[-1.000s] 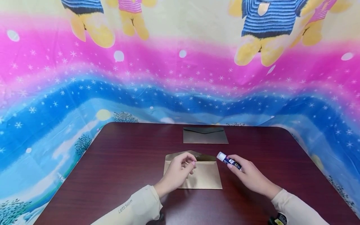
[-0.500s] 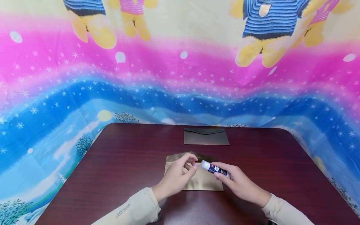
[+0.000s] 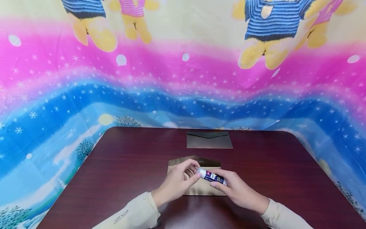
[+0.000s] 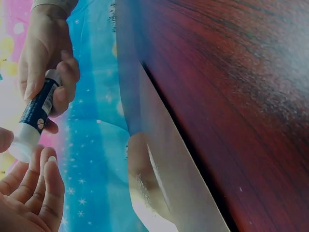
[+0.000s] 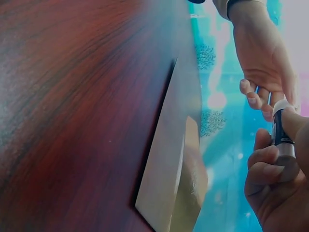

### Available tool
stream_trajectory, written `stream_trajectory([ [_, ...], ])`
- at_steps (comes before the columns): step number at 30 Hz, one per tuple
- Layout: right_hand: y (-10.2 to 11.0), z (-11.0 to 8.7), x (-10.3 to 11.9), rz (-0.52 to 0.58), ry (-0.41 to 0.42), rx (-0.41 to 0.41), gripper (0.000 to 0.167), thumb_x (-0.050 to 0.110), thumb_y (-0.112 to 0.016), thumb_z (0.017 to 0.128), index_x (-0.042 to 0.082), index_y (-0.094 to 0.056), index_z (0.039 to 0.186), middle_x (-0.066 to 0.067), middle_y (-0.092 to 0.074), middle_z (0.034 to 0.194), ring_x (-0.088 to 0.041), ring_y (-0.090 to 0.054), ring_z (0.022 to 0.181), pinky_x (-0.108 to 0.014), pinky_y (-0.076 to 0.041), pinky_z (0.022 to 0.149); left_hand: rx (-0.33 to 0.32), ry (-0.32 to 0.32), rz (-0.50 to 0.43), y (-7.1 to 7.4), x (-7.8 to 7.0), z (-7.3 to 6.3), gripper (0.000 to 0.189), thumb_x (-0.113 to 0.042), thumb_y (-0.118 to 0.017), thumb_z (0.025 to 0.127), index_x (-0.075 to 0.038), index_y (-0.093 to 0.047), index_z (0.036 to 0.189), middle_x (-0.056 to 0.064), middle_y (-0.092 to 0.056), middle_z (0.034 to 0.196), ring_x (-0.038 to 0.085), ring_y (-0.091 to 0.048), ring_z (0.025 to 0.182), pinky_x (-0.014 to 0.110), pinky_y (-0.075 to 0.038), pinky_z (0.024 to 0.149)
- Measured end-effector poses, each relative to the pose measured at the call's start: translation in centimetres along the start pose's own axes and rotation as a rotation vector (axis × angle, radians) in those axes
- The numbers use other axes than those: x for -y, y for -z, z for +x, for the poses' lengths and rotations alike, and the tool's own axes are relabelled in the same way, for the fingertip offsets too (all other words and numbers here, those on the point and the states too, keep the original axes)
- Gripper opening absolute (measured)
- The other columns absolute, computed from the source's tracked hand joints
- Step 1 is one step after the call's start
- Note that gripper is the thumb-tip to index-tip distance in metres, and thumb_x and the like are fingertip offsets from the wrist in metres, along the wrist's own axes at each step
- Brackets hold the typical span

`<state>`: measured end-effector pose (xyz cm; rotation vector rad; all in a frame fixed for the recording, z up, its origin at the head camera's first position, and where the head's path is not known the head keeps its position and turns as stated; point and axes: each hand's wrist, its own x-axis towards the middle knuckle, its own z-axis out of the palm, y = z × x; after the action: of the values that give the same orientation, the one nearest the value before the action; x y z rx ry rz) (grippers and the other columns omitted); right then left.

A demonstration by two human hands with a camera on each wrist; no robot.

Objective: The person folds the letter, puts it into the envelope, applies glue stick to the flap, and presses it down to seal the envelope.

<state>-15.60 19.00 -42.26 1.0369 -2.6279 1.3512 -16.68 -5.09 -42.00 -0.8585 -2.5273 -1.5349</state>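
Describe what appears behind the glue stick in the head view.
Behind the glue stick is the open gold envelope, on the dark table. The glue stick, left hand and right hand cover parts of its front; those cannot be seen.

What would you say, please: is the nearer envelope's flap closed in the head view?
No, the nearer envelope has its flap open, extending toward the farther envelope.
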Motion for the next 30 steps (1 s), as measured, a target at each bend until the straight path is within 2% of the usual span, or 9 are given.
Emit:
stream_trajectory([
  [4, 0.0, 0.2, 0.5, 0.024, -0.022, 0.033, 0.028, 0.019, -0.063, 0.100, 0.011, -0.065, 0.127, -0.004, -0.071, 0.113, 0.000, -0.059, 0.092, -0.021, -0.053, 0.078, -0.031, -0.071, 0.106, 0.1, 0.2, -0.1, 0.016, -0.019, -0.069, 0.095, -0.018, -0.063, 0.110, -0.008, -0.068, 0.088, -0.003, -0.058, 0.074, 0.016, -0.051, 0.062],
  [9, -0.2, 0.4, 1.2, 0.065, -0.027, 0.076, 0.023, 0.021, -0.061, 0.101, 0.015, -0.066, 0.123, -0.001, -0.069, 0.100, 0.000, -0.057, 0.082, -0.022, -0.053, 0.071, -0.075, -0.252, 0.348, 0.3, 0.6, -0.2, 0.009, -0.026, -0.066, 0.095, -0.019, -0.065, 0.100, -0.012, -0.063, 0.076, -0.005, -0.051, 0.063, 0.008, -0.040, 0.056],
  [13, -0.5, 0.5, 1.7, 0.097, -0.007, 0.106, 0.016, 0.021, -0.061, 0.102, 0.019, -0.066, 0.117, 0.001, -0.065, 0.091, 0.002, -0.054, 0.074, -0.022, -0.053, 0.064, -0.074, -0.348, 0.433, 0.3, 0.9, -0.4, 0.018, -0.034, -0.059, 0.100, -0.020, -0.061, 0.090, -0.013, -0.053, 0.070, -0.005, -0.042, 0.059, 0.005, -0.029, 0.054],
  [18, -0.9, 0.7, 2.2, 0.118, 0.026, 0.132, 0.013, 0.021, -0.061, 0.101, 0.019, -0.065, 0.113, 0.002, -0.065, 0.091, 0.001, -0.056, 0.075, -0.022, -0.054, 0.063, -0.083, -0.401, 0.462, 0.3, 1.0, -0.6, 0.034, -0.041, -0.054, 0.103, -0.019, -0.055, 0.078, -0.011, -0.047, 0.062, -0.005, -0.036, 0.057, 0.008, -0.026, 0.054],
  [22, -0.9, 0.7, 2.5, 0.084, 0.042, 0.127, 0.013, 0.023, -0.062, 0.101, 0.020, -0.066, 0.113, 0.005, -0.065, 0.089, 0.002, -0.055, 0.074, -0.021, -0.053, 0.062, -0.082, -0.435, 0.459, 0.4, 1.0, -0.6, 0.039, -0.041, -0.051, 0.104, -0.020, -0.051, 0.072, -0.012, -0.043, 0.059, -0.005, -0.034, 0.056, 0.008, -0.026, 0.054],
  [26, -0.8, 0.5, 2.8, 0.046, 0.060, 0.118, 0.016, 0.026, -0.061, 0.102, 0.022, -0.067, 0.116, 0.007, -0.064, 0.086, 0.005, -0.053, 0.071, -0.020, -0.052, 0.060, -0.072, -0.423, 0.433, 0.5, 0.8, -0.5, 0.038, -0.039, -0.052, 0.104, -0.020, -0.050, 0.070, -0.013, -0.041, 0.058, -0.006, -0.033, 0.055, 0.008, -0.023, 0.052],
  [30, -0.7, 0.6, 2.9, 0.010, 0.091, 0.101, 0.016, 0.025, -0.061, 0.102, 0.023, -0.067, 0.117, 0.010, -0.063, 0.084, 0.006, -0.052, 0.069, -0.020, -0.052, 0.058, -0.091, -0.404, 0.428, 0.5, 0.6, -0.5, 0.038, -0.037, -0.052, 0.102, -0.022, -0.050, 0.067, -0.013, -0.040, 0.056, -0.007, -0.032, 0.054, 0.008, -0.021, 0.051],
])
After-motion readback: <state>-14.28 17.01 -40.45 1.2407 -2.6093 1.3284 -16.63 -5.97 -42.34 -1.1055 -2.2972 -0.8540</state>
